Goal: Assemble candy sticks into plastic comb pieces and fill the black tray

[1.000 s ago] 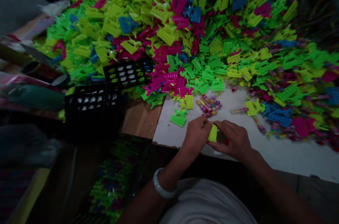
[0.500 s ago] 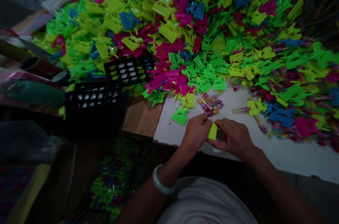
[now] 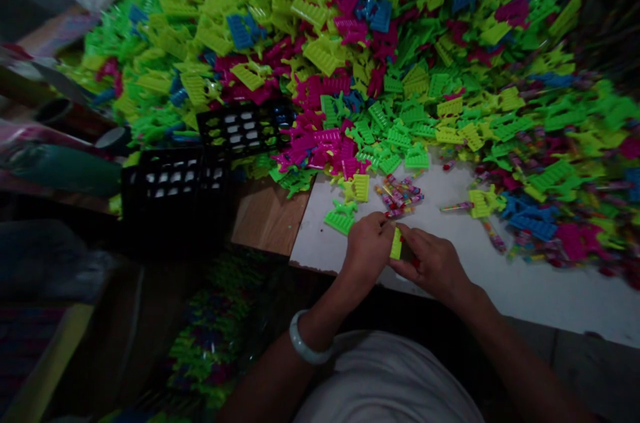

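Observation:
Above the near edge of the white board (image 3: pixel 320 250), my left hand (image 3: pixel 367 253) pinches a yellow ribbed plastic toy (image 3: pixel 396 244). My right hand (image 3: pixel 433 262) is closed on the same toy from the right, its fingers hiding most of it. A bit of red shows by the right fingers; what it belongs to I cannot make out. Just beyond the hands lies a small heap of colourful wrapped tubes (image 3: pixel 400 191). Left of that heap are a green horse-shaped toy with a ribbed base (image 3: pixel 340 218) and a yellow one (image 3: pixel 359 188).
A large pile of yellow, green, pink and blue plastic toys (image 3: pixel 320 53) covers the back. More toys and tubes (image 3: pixel 545 223) spread along the right. Black slotted crates (image 3: pixel 175 210) stand at the left, beside a teal roll (image 3: pixel 65 170). Further toys (image 3: pixel 205 343) lie below the table.
Both hands have drawn closer together, and less of the yellow toy shows between them. The right fingers have shifted slightly left over it.

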